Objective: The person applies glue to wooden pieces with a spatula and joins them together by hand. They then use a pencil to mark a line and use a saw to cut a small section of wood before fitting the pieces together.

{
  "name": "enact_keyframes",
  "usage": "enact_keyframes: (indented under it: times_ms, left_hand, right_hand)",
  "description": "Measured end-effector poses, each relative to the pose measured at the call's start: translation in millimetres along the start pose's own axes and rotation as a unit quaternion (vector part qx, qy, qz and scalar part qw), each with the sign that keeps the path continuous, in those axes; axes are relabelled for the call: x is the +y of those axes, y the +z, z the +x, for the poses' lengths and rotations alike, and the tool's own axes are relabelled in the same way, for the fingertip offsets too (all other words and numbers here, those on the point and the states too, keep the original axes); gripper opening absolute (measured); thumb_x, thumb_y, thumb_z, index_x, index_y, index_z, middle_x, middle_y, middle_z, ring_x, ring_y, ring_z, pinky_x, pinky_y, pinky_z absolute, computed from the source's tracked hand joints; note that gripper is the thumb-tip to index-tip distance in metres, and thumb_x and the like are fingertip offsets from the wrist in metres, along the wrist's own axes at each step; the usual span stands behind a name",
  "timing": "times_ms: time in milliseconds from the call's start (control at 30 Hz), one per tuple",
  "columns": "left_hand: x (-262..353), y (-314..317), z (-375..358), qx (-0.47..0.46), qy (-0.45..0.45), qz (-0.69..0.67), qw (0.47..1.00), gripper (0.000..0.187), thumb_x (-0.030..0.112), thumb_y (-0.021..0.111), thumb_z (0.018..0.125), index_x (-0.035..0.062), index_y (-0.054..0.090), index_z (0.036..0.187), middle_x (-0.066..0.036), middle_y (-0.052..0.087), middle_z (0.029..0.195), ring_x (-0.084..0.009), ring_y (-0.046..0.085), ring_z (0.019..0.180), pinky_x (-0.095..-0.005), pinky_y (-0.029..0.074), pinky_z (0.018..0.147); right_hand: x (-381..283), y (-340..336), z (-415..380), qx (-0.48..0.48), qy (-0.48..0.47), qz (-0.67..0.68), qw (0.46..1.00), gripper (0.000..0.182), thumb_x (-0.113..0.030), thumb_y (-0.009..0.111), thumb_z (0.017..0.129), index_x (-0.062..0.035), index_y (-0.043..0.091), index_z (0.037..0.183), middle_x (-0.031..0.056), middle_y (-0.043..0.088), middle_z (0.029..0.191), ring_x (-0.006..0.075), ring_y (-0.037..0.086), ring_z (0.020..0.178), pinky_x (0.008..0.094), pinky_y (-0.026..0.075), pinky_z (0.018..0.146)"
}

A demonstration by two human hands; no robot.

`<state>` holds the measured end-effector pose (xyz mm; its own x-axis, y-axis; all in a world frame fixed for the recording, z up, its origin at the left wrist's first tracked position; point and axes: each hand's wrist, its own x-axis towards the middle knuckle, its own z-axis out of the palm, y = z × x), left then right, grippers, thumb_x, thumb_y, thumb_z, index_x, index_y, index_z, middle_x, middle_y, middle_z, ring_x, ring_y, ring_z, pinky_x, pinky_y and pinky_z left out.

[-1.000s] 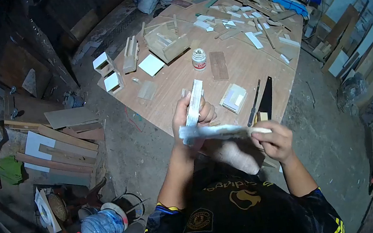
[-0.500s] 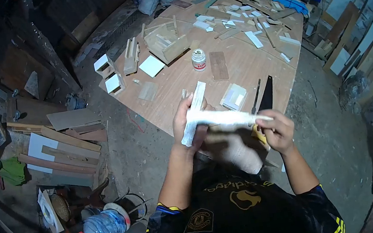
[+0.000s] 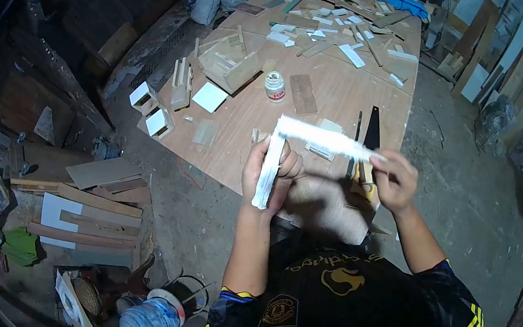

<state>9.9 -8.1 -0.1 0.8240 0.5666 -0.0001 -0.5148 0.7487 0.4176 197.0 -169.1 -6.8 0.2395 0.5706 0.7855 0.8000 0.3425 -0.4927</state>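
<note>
While both hands are raised over the near edge of the tabletop (image 3: 332, 96), at the centre of the frame, the scene reads as follows.

Left hand: the left hand (image 3: 269, 169) sits just left of centre, its fingers (image 3: 290, 167) wrapped tight around a white strip (image 3: 268, 166) that stands steeply, its top leaning to the right.

Right hand: the right hand (image 3: 396, 178) is right of centre, its fingers (image 3: 384, 158) pinched together on the lower right end of a second white strip (image 3: 325, 140).

Strips: the second white strip slopes from the right hand up and to the left, and its upper end meets the top of the white strip, so the two form a corner. Both are held in the air above the tabletop edge, in front of the person's chest.

Tabletop: a wooden sheet filling the upper middle of the frame. A small jar (image 3: 275, 86) with a white lid stands near its middle, with a dark wooden slat (image 3: 303, 93) just to the right of it.

Saw: a hand saw (image 3: 373, 136) with a dark blade lies at the near right edge of the tabletop, behind the second white strip.

Box: an open wooden box (image 3: 231, 64) sits on the upper left part of the tabletop.

Floor: a water bottle (image 3: 147, 321) lies at the lower left of the frame, near stacked boards (image 3: 91, 214).
</note>
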Motion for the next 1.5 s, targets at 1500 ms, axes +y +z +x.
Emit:
enact_keyframes:
  times_ms: [1500]
  left_hand:
    - [23.0,-76.8,9.8,0.105,0.096,0.166,0.976,0.039,0.037,0.037,0.101,0.0090,0.047,0.076,0.001,0.036,0.059,-0.0117,0.035,0.054,-0.0287,0.029,0.051]
  right_hand:
    - [38.4,57.1,-0.6,-0.020,0.384,0.239,0.892,0.023,-0.002,0.059,0.091,0.0044,0.061,0.113,0.0101,0.068,0.092,0.0060,0.055,0.061,0.0211,0.045,0.055]
